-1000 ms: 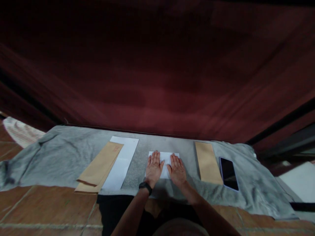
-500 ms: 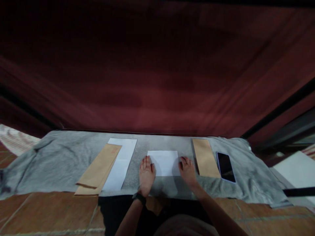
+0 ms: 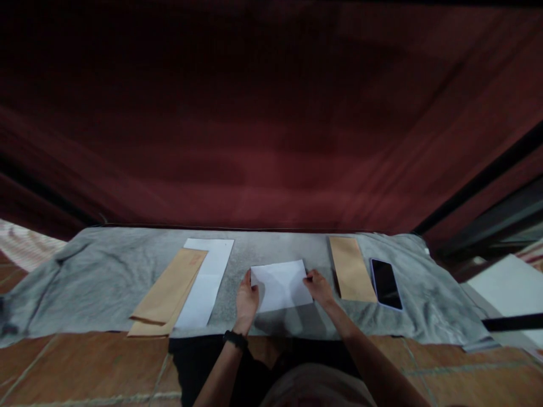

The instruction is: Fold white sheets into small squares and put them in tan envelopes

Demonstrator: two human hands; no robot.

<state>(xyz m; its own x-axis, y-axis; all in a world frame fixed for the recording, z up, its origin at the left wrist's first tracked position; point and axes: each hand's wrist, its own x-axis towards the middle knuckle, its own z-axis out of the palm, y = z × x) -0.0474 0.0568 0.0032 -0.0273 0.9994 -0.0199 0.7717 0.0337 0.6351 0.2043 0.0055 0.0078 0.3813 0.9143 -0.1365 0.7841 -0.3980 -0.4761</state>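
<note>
A folded sheet of white paper is in front of me, slightly tilted and casting a shadow on the grey cloth. My left hand grips its left edge, the thumb on top and the fingers partly hidden behind. At the right edge, my right hand pinches the paper between thumb and fingers. To the left lie brown envelopes, overlapping more white paper. Another brown envelope rests just right of my right hand.
A phone with a light purple edge lies right of the single envelope. Behind the cloth-covered surface rises a dark red upright surface. Tiled floor shows along the near side. A white panel stands at the far right.
Both hands were lying at the sides of the flat white paper. They now grip its edges, and the paper has lifted a little and turned slightly.
</note>
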